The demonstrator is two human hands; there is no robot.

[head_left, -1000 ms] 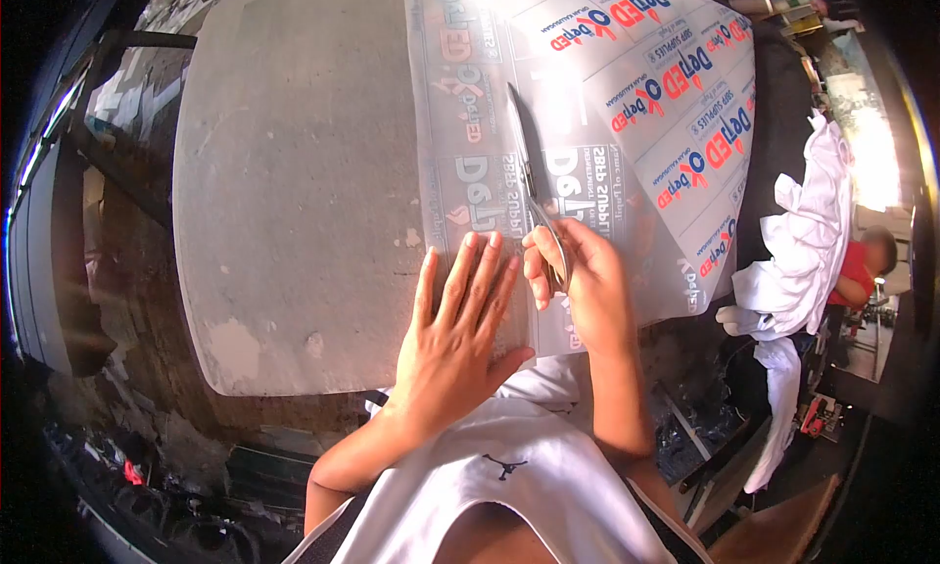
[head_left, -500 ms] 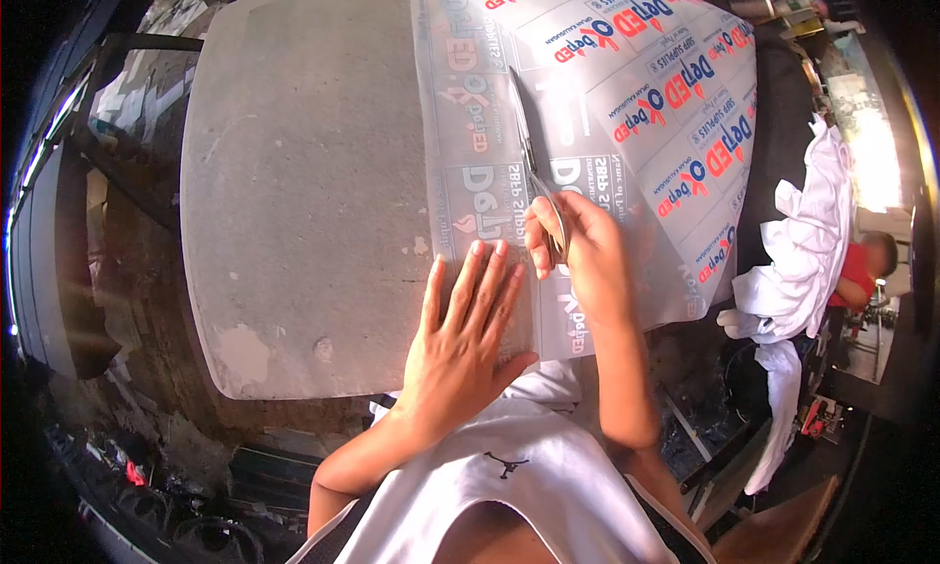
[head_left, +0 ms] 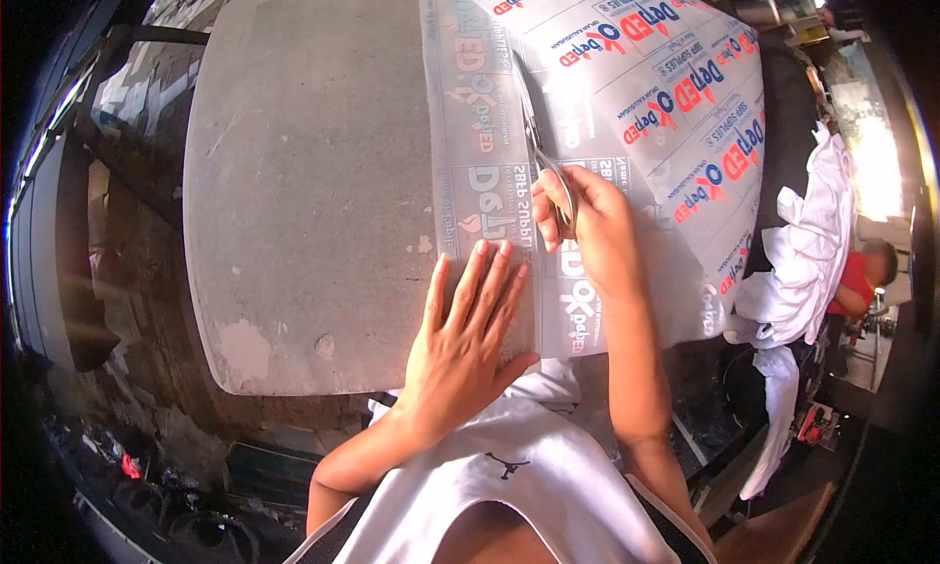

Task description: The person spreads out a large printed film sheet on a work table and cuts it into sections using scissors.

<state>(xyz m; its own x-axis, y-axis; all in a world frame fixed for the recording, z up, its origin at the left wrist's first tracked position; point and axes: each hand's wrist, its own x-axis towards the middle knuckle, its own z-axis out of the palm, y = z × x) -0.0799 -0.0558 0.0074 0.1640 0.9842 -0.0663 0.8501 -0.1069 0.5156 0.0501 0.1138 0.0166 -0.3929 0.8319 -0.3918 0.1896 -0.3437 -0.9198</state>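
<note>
A translucent plastic sheet (head_left: 676,114) printed in blue and red lies over the right part of a grey table (head_left: 313,172). My right hand (head_left: 594,226) is closed round the handles of metal scissors (head_left: 539,138). Their long blades point away from me, along the line between the sheet's flat left strip and the wider part folding over on the right. My left hand (head_left: 465,324) lies flat with fingers stretched out, pressing on the strip's near left edge and the tabletop beside it.
White gathered cloth (head_left: 798,241) hangs to the right of the table. Beyond it, at the far right, is a person in a red shirt (head_left: 854,295). A dark metal bar (head_left: 162,35) stands off the table's far left corner.
My right hand and the scissors have moved slightly away from me and to the right. The loose right part of the sheet has shifted a little right. My left hand stays in place.
</note>
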